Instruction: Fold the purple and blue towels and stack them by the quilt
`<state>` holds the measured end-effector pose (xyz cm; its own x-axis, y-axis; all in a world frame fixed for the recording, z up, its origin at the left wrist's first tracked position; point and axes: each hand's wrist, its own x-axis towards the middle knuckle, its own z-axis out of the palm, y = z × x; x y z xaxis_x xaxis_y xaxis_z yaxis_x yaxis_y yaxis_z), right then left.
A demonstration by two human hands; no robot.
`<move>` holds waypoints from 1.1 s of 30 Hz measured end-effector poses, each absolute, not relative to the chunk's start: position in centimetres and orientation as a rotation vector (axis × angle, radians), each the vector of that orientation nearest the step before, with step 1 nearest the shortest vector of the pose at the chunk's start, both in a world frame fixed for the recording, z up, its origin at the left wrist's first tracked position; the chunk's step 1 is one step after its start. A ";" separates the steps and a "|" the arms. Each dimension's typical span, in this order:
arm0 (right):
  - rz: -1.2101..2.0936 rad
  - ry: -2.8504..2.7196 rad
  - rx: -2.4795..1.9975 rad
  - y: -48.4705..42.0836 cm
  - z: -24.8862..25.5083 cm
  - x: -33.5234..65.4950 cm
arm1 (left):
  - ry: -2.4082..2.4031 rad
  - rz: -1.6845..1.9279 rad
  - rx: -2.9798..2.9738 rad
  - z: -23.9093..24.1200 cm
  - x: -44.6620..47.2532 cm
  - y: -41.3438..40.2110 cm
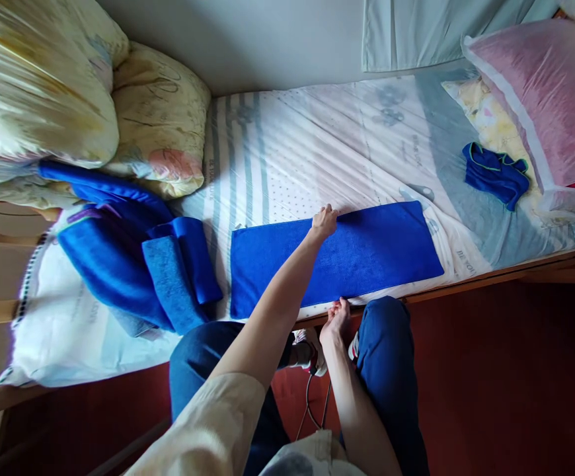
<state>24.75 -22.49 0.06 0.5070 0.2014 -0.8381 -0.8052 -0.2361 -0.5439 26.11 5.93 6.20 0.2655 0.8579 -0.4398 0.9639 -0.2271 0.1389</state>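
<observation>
A blue towel (pixel 381 248) lies spread out as a long, flat rectangle along the front of the bed. My left hand (pixel 324 221) reaches across it, and its closed fingers pinch the far edge near the middle. At the near edge, by the bed's wooden rail, my right hand (pixel 336 317) is turned partly palm up with curled fingers. Those fingertips close on the towel's hem. To the left is a folded blue towel (pixel 176 284), next to a heap of loose blue cloths (pixel 114 244).
Yellowish pillows (pixel 161 119) are stacked at the left end. At the right, a crumpled blue cloth (pixel 496 175) sits beside a pink pillow (pixel 540 99). The patterned bed sheet (pixel 317 145) is wrinkled. A wooden rail (pixel 496 277) runs along the front. Thin cables (pixel 308 403) hang between my legs.
</observation>
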 end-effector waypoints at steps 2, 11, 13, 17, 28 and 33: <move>1.035 0.554 -1.525 -22.4 0.3 24.7 | 1.664 -0.384 2.145 6.3 26.1 6.1; 1.050 0.690 -1.429 -22.4 2.3 25.8 | 1.757 -0.247 2.059 9.5 25.8 6.2; 1.055 0.664 -1.434 -22.7 2.7 26.0 | 1.747 -0.181 2.076 10.6 25.7 5.8; 1.077 0.523 -1.457 -23.9 3.7 26.4 | 1.742 -0.048 2.077 13.2 25.1 5.1; 0.974 -0.191 -1.473 -27.1 9.1 31.1 | 1.621 0.482 2.152 22.9 20.4 1.7; 0.899 -0.299 -1.358 -25.5 13.6 35.0 | 1.604 0.747 2.044 28.0 17.1 -0.7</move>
<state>34.96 -25.55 13.58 0.6446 0.7018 -0.3033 -0.3801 -0.0500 -0.9236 17.12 -0.74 28.03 0.1836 0.9721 0.1463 0.7375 -0.2346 0.6332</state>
